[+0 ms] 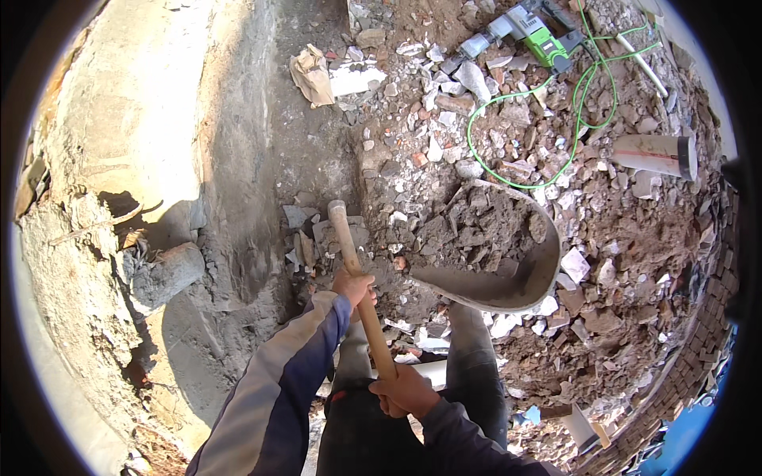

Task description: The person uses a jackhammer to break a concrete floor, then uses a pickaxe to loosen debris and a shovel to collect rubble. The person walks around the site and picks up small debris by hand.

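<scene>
A hoe [369,325] with a pale wooden handle slants in front of me, its far end low over the rubble. Its blade blends into the grey dirt and is hard to make out. My left hand [355,288] is wrapped round the middle of the handle. Closer to my body, my right hand [403,390] grips the near part of it. Just right of the hoe lies a wide scoop-shaped basket [544,270], its open side toward the left, loaded with grey soil and broken chunks [484,226].
A green and grey demolition hammer [528,32] lies at the far right, its green cable [571,151] looping over debris. Nearby are a pale pipe piece [655,155] and a thin white tube [643,67]. Crumpled brown paper [312,75] lies far off. A concrete ledge [151,103] runs along the left.
</scene>
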`<act>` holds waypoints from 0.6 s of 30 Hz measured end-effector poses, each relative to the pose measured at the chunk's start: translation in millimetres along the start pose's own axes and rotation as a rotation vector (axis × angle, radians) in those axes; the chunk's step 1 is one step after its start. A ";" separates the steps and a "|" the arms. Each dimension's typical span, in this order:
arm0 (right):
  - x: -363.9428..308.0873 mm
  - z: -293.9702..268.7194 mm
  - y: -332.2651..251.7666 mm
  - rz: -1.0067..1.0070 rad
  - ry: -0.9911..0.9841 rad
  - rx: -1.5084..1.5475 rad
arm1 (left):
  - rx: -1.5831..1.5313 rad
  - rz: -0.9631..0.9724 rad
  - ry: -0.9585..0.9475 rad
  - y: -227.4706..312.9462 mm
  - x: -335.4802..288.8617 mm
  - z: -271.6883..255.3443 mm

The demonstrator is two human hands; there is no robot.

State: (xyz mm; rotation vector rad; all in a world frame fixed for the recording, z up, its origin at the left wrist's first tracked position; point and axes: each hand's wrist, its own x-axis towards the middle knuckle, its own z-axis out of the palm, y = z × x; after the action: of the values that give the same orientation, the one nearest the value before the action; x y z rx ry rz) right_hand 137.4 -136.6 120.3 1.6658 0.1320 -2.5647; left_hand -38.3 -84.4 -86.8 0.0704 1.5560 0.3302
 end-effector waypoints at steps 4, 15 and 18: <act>-110.1 -104.9 13.6 -0.003 -0.057 -0.224 | -0.501 0.112 -0.073 12.3 -70.7 80.8; -73.1 -157.6 48.7 -0.477 0.532 -0.770 | -0.486 0.601 -0.125 122.2 -168.8 138.2; 73.6 -71.1 -9.9 -0.834 0.309 -0.491 | -0.191 1.116 0.110 178.4 -132.1 66.2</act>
State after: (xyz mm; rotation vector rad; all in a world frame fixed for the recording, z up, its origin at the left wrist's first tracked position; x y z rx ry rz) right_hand 170.9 -120.0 24.5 2.0348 1.6277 -2.3352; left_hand 0.4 63.3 87.3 0.7932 1.4522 1.3661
